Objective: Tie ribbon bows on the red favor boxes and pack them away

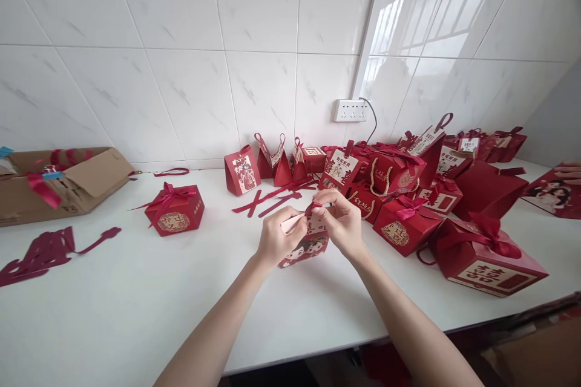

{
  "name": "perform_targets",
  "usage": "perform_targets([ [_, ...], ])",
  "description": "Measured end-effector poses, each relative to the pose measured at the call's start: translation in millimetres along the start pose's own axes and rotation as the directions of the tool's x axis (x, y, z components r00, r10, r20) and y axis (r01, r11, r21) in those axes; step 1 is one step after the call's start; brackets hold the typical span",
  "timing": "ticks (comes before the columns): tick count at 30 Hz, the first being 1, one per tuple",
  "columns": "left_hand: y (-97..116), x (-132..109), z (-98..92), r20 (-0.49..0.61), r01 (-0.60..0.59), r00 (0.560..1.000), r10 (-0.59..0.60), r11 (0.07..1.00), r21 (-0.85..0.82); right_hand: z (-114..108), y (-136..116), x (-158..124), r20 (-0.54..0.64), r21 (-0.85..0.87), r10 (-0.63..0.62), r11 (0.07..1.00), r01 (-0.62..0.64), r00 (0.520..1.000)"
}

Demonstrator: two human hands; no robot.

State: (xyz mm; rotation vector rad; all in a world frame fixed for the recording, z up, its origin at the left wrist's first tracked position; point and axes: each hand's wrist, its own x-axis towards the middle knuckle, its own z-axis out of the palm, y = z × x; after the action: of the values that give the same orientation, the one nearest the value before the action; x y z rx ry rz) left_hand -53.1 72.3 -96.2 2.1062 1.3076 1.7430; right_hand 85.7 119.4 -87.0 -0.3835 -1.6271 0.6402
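Observation:
In front of me stands a small red gift box (305, 252) with printed cartoon figures and a pale upper panel. My left hand (282, 234) is closed on the left side of its top, with a light flap edge showing by the fingers. From the right, my right hand (341, 222) pinches a dark red strap (312, 208) at the peak of the box. Both hands meet there, and the fingers partly hide the strap. Just behind the hands, loose dark red strips (272, 198) lie crossed on the white table (181, 308).
A red box with a bow (175, 213) and a heap of strips (43, 254) are at left. The open cardboard carton (97, 181) stands behind them. Finished-looking boxes (492, 260) crowd the right. Another person's hand (569, 172) touches a box at the right edge.

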Motion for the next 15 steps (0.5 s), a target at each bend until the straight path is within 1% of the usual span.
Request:
perform_targets([
  [2, -3, -1, 1.2, -0.010, 0.003, 1.000, -0.002, 1.000, 0.008, 4, 0, -1, -0.048, -0.111, -0.086, 0.991, 0.080, 0.995],
  [4, -7, -2, 1.5, -0.078, 0.021, 0.997, -0.018, 0.999, 0.034, 10, -1, -3, -0.142, -0.285, -0.186, 0.948, 0.140, 0.972],
  [5, -9, -2, 0.9, -0.130, 0.062, 0.990, -0.056, 0.997, 0.044, 14, -1, -6, -0.173, -0.365, -0.220, 0.920, 0.145, 0.960],
  [6, -10, -2, 0.0, -0.195, 0.130, 0.974, -0.119, 0.991, 0.044, 18, 0, -9, -0.172, -0.421, -0.230, 0.896, 0.140, 0.958],
  [7, -11, -1, -1.4, -0.264, 0.217, 0.943, -0.203, 0.976, 0.027, 23, 0, -13, -0.133, -0.451, -0.210, 0.883, 0.129, 0.969],
  [9, -10, 0, -4.4, -0.361, 0.380, 0.854, -0.373, 0.923, -0.055, 30, 3, -21, 0.051, -0.460, -0.095, 0.881, 0.108, 0.994],
  [10, -9, 2, -5.6, -0.380, 0.430, 0.816, -0.435, 0.897, -0.104, 33, 5, -25, 0.149, -0.458, -0.022, 0.885, 0.089, 0.989],
  [11, -9, 3, -6.4, -0.379, 0.455, 0.793, -0.477, 0.878, -0.150, 36, 7, -29, 0.227, -0.457, 0.051, 0.888, 0.060, 0.973],
  [12, -8, 4, -6.6, -0.352, 0.462, 0.791, -0.500, 0.866, -0.192, 37, 10, -31, 0.284, -0.456, 0.117, 0.890, 0.027, 0.952],
  [13, -8, 4, -6.3, -0.300, 0.458, 0.806, -0.509, 0.859, -0.229, 37, 13, -32, 0.325, -0.449, 0.167, 0.893, -0.003, 0.931],
  [15, -10, 3, -4.5, -0.147, 0.437, 0.857, -0.493, 0.849, -0.298, 36, 18, -32, 0.387, -0.400, 0.212, 0.916, -0.044, 0.897],
])
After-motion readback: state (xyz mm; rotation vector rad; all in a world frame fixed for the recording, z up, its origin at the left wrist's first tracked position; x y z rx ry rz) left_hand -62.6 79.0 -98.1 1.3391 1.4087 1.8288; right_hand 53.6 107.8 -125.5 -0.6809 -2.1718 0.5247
